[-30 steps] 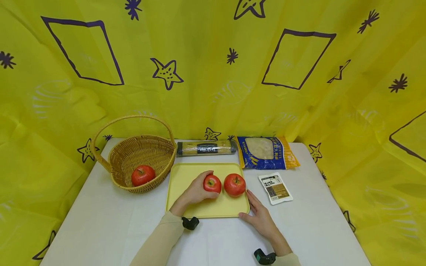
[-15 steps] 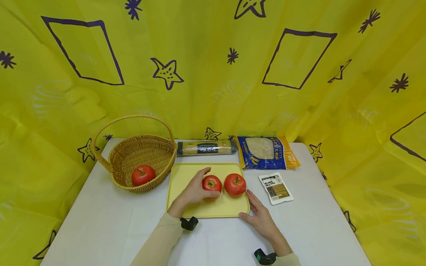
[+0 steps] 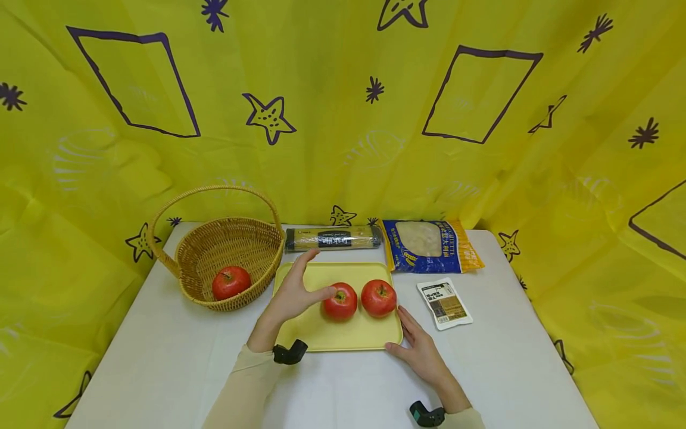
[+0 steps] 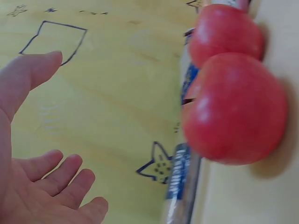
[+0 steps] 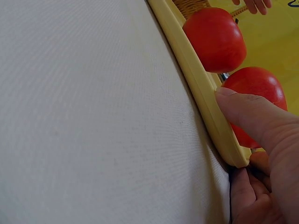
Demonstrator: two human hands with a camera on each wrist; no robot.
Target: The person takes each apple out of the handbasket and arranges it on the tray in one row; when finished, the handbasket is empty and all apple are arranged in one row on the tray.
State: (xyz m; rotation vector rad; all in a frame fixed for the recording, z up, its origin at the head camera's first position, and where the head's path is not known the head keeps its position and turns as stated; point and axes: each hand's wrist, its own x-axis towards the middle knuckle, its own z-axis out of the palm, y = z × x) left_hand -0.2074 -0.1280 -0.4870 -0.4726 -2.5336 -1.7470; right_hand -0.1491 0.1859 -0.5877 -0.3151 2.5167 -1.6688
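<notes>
My left hand (image 3: 295,292) is spread with thumb and fingers apart, over the left part of the yellow tray (image 3: 305,339). It holds nothing; in the head view its thumb tip overlaps the left apple (image 3: 340,302), while the left wrist view shows a gap between them. Just right of that stands another red apple (image 3: 379,299), also on the tray. My right hand (image 3: 418,348) holds the tray's near right corner. In the right wrist view the thumb (image 5: 247,105) lies on the rim, and the other fingers are at the corner, partly hidden.
To the left, a wicker basket (image 3: 184,262) with a tall handle contains one apple (image 3: 231,283). Behind the tray lie a spaghetti pack (image 3: 333,238) and a blue and yellow pasta bag (image 3: 429,245). A small white food pouch (image 3: 444,304) lies on the right.
My left hand has let go of the left apple and drawn back to the left, its fingers spreading. The apple stays on the tray. My right hand has kept its place.
</notes>
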